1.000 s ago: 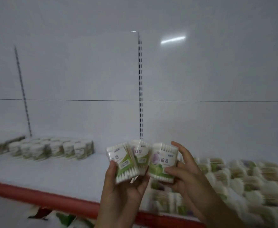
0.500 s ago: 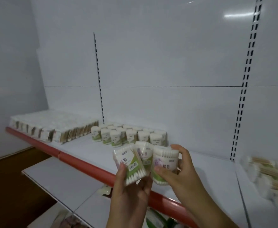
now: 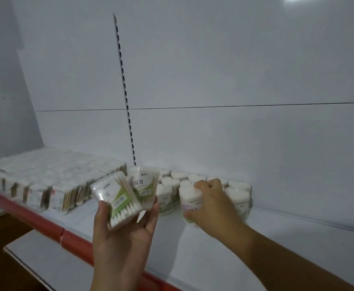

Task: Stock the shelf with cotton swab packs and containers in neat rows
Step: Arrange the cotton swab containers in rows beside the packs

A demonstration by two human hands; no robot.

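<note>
My left hand (image 3: pixel 125 234) holds two clear cotton swab containers with green labels (image 3: pixel 117 198), fanned out above the shelf's front. My right hand (image 3: pixel 211 204) grips a third swab container (image 3: pixel 189 199) from the side, low over the white shelf (image 3: pixel 276 248), just in front of the group of round swab containers (image 3: pixel 239 192) standing against the back panel. Its base is hidden by my fingers, so I cannot tell whether it touches the shelf.
Flat swab packs (image 3: pixel 52 181) fill the shelf's left part in tight rows. A red price rail (image 3: pixel 46 223) runs along the shelf's front edge. A lower white shelf (image 3: pixel 46 261) juts out beneath. A slotted upright (image 3: pixel 125 97) divides the back panel.
My right hand has carried one container away from the fanned group and down to the row of round containers. The view has swung left and closer to the shelf.
</note>
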